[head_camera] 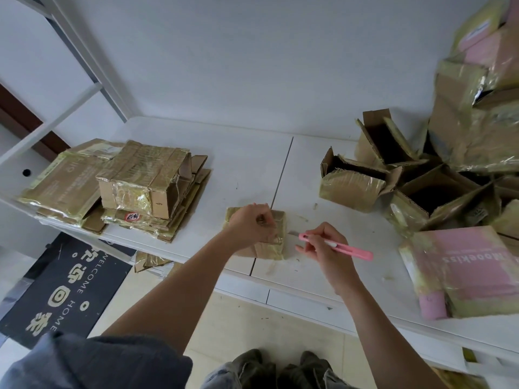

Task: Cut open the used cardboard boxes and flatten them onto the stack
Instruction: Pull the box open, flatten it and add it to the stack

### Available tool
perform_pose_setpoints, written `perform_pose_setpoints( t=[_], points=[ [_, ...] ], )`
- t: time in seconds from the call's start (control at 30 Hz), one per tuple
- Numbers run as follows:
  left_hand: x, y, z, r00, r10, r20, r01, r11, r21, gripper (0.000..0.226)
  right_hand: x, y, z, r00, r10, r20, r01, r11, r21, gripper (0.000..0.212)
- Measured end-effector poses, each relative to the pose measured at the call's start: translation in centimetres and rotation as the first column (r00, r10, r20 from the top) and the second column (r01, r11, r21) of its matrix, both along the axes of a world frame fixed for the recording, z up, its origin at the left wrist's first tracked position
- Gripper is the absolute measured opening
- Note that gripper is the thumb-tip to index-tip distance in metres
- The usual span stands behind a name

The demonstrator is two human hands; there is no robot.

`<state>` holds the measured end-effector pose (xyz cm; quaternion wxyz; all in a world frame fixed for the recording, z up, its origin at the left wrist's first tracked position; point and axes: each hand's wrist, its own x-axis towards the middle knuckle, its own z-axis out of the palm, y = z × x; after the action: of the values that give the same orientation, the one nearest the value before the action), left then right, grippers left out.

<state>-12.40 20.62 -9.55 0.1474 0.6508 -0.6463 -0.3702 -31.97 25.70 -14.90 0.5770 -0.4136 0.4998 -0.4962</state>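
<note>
A small taped cardboard box sits on the white table near its front edge. My left hand lies on top of the box, its fingers curled and pinching tape at the box's right edge. My right hand grips a pink utility knife, whose short blade points left at the box's right side. A stack of flattened boxes lies at the table's left end. A pile of opened, unflattened boxes fills the right side.
A pink printed box lies at the table's front right. A seam runs across the tabletop behind the small box. On the floor at the left lies a dark doormat, with cardboard scraps under the table edge. My shoes show below.
</note>
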Motion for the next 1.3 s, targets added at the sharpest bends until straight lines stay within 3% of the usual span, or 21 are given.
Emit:
perform_pose_setpoints(
  t=[0.1, 0.23, 0.4, 0.53, 0.67, 0.8, 1.0, 1.3],
  points=[
    [1.1, -0.8, 0.1, 0.990, 0.062, -0.127, -0.056, 0.997, 0.046, 0.031, 0.4, -0.6, 0.7, 0.993, -0.113, 0.026, 0.113, 0.993, -0.028, 0.011],
    [0.6, -1.1, -0.5, 0.974, -0.023, 0.226, 0.050, 0.992, -0.114, 0.031, 2.0, -0.7, 0.9, 0.989, -0.145, 0.015, 0.146, 0.989, -0.038, 0.008],
    [0.7, -1.1, -1.3, 0.945, -0.048, 0.324, 0.104, 0.982, -0.159, 0.028, 3.4, -0.3, 0.4, 0.987, -0.163, 0.000, 0.163, 0.986, -0.045, 0.008],
    [0.9, -0.6, -1.6, 0.892, -0.161, 0.422, 0.272, 0.938, -0.217, 0.031, 3.7, -0.1, 0.2, 0.984, -0.178, -0.030, 0.176, 0.982, -0.062, 0.006],
    [0.9, -0.5, -2.3, 0.767, -0.244, 0.594, 0.452, 0.862, -0.230, 0.041, 3.7, -0.2, 0.3, 0.985, -0.165, -0.054, 0.161, 0.985, -0.060, 0.007],
    [0.9, 0.3, -3.4, 0.655, -0.230, 0.719, 0.561, 0.786, -0.259, 0.065, 4.0, -0.2, 0.4, 0.986, -0.154, -0.066, 0.150, 0.987, -0.055, 0.007],
    [0.8, 0.2, -3.4, 0.592, -0.244, 0.768, 0.609, 0.759, -0.228, 0.058, 4.1, -0.1, 0.0, 0.982, -0.180, -0.054, 0.178, 0.983, -0.038, 0.005],
    [0.4, 0.4, -3.0, 0.631, -0.222, 0.743, 0.538, 0.815, -0.214, 0.054, 4.5, -0.3, 0.1, 0.981, -0.184, -0.069, 0.180, 0.982, -0.052, 0.005]
  ],
)
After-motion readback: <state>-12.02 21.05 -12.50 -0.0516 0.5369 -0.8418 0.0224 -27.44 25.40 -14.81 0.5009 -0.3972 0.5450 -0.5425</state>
